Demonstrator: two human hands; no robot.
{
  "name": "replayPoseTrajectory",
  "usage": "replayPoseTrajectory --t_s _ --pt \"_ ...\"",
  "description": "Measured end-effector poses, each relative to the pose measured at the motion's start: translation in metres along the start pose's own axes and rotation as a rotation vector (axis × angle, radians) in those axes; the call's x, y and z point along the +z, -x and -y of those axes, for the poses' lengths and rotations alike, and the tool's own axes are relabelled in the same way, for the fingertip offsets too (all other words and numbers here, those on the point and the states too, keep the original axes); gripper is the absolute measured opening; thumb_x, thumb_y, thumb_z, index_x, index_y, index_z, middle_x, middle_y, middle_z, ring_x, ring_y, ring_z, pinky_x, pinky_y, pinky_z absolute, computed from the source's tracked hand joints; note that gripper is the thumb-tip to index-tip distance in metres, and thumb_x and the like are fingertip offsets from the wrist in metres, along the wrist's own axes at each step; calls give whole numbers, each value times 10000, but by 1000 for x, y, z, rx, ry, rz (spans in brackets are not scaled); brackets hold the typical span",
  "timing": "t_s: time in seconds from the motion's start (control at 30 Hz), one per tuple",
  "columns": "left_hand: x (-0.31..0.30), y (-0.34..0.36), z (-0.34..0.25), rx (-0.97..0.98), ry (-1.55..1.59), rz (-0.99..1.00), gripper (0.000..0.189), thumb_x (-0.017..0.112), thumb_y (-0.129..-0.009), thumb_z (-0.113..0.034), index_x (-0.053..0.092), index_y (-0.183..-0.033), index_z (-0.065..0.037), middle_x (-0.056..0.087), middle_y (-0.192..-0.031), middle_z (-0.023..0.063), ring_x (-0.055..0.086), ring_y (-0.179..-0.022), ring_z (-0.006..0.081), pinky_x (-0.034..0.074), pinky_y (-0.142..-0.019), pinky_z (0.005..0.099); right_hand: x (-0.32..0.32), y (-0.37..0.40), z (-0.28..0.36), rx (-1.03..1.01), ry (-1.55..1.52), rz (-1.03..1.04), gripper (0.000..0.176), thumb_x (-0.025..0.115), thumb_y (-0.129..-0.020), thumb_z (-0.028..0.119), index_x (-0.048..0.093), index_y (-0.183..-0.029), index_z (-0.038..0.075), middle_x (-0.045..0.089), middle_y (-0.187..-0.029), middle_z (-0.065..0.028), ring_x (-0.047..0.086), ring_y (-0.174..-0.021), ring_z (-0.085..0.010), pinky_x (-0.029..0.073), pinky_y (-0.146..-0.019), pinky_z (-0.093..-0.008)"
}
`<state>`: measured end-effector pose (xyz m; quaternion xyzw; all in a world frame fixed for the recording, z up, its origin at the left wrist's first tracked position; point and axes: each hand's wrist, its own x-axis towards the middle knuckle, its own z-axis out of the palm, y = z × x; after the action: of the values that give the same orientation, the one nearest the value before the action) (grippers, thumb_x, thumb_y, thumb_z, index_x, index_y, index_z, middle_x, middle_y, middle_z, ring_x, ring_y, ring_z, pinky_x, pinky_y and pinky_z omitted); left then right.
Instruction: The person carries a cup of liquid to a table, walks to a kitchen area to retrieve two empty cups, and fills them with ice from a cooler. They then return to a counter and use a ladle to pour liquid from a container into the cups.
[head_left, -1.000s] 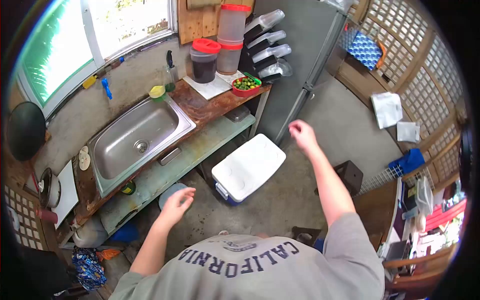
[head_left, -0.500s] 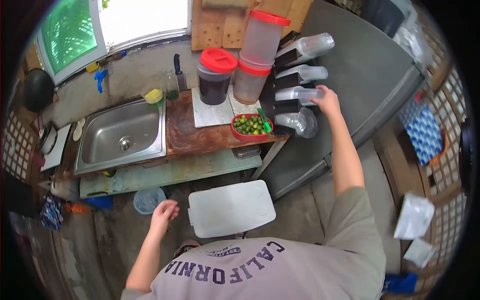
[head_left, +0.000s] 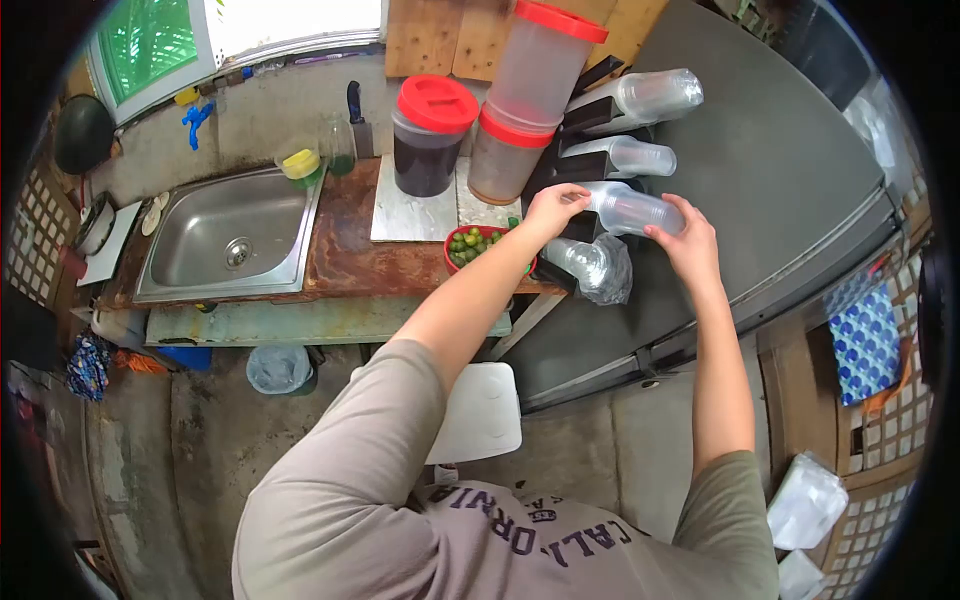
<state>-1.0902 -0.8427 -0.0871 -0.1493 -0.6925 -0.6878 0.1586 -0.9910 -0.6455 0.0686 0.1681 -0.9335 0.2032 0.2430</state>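
— Where's the clear plastic cup stack (head_left: 632, 210)?
— Upper centre-right, long axis lying left-to-right. Your left hand (head_left: 552, 207) pinches its left end, and your right hand (head_left: 685, 240) has its grip closed round the right end.

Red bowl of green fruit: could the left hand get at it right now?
Probably yes. The left hand rests on a stack of clear cups just beside the red bowl, its wrist passing over the bowl's edge. Nothing stands between them.
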Motion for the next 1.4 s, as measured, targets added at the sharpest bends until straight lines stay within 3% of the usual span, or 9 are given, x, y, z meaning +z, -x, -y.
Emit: replayPoseTrajectory --t_s 0.13,0.37,0.77,0.97,1.1,1.17,1.23,1.3,1.4 --pt "14 -14 28 50 191 -26 242 754 -752 -191 685 -936 -50 646 -781 15 570 -709 86 465 -663 240 2 -5 -13 -50 23 0 544 797 -653 209 599 -1142 75 635 -1049 -166 621 -951 -296 480 -839 -370" --pt "9 -1 0 -218 305 -21 260 803 -689 -205 694 -887 -77 585 -731 -8 527 -643 73 423 -512 231 2 -7 -7 -23 1 23 541 807 -632 229 611 -1109 67 633 -1029 -171 617 -955 -312 485 -828 -382" --pt "12 -20 21 -133 82 27 197 783 -712 -216 667 -810 -90 614 -692 -22 526 -594 58 393 -446 229 1 -10 0 -77 48 36 527 802 -610 214 627 -1083 61 638 -1006 -168 621 -933 -315 488 -822 -387" --pt "11 -25 4 -132 -248 5 204 752 -685 -202 636 -743 -45 589 -618 18 545 -573 142 462 -554 288 -6 -6 11 -83 126 -10 514 795 -607 214 621 -1072 80 636 -986 -165 616 -922 -322 486 -811 -396" --pt "9 -10 -19 -109 -355 -209 235 715 -712 -205 629 -851 -36 612 -796 79 586 -749 188 473 -691 299 -66 26 40 -16 105 -100 496 793 -645 192 585 -1077 66 636 -1003 -147 631 -906 -269 498 -780 -360" --pt "15 17 -20 18 -159 -419 292 701 -745 -218 613 -963 -44 626 -967 95 591 -892 181 463 -758 294 -95 65 47 147 -296 -152 484 772 -703 150 526 -1112 72 599 -1051 -102 616 -905 -201 499 -754 -307" --pt "27 98 -69 -73 550 2 483 687 -796 -278 511 -1187 -57 543 -1215 83 541 -1053 166 433 -847 301 -81 113 21 90 -749 -227 506 746 -743 99 444 -1149 92 536 -1073 -64 564 -949 -158 492 -759 -266" --pt "45 183 -91 -142 637 422 718 691 -815 -301 306 -1379 -79 448 -1331 75 448 -1200 188 392 -937 332 -43 173 37 338 -1099 -82 516 731 -754 76 396 -1145 110 505 -1077 -54 534 -993 -160 482 -805 -281" --pt "53 257 -102 -357 616 434 765 747 -757 -217 306 -1365 -72 459 -1303 123 451 -1202 247 349 -1021 380 14 252 36 420 -1128 190 614 745 -704 -19 345 -1154 104 525 -1097 -63 522 -1053 -169 463 -852 -302"
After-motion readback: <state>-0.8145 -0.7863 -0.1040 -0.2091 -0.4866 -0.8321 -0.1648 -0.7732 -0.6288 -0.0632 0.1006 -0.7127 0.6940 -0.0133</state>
